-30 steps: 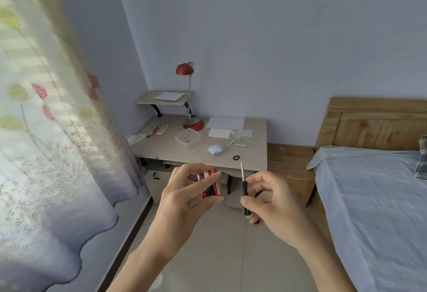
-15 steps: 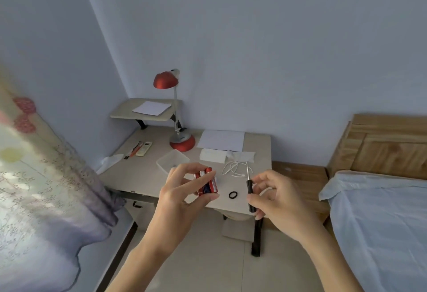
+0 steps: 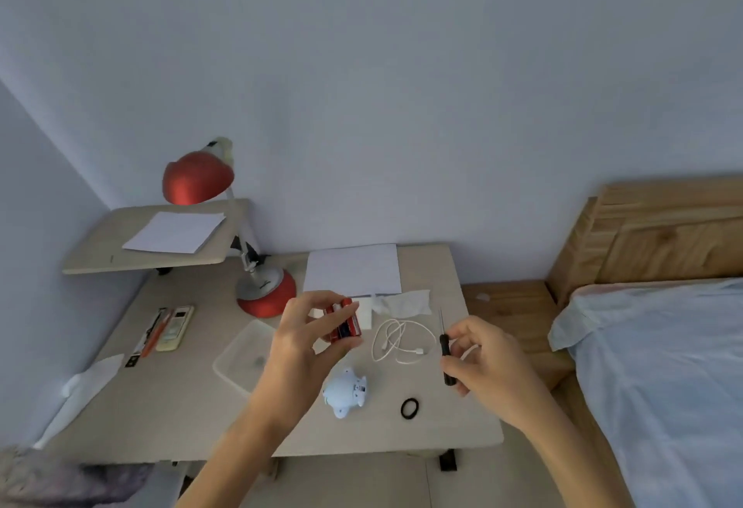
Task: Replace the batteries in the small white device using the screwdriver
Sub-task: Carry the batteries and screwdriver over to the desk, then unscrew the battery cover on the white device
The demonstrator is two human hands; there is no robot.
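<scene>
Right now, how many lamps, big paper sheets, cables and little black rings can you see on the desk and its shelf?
Lamp: 1
Big paper sheets: 2, one on the shelf, one on the desk
Cable: 1
Black ring: 1
Total: 5

Fingers of left grip point(image 3: 297, 342) cover part of red cylindrical batteries point(image 3: 345, 322); count unclear. Lower handle of black-handled thin metal screwdriver point(image 3: 444, 346) buried in right grip point(image 3: 486, 363). Right side of translucent plastic tray point(image 3: 237, 359) hidden behind left wrist; blue-sheeted bed point(image 3: 663, 367) cut by right edge; grey patterned curtain point(image 3: 60, 479) blurred at lower-left corner.
</scene>
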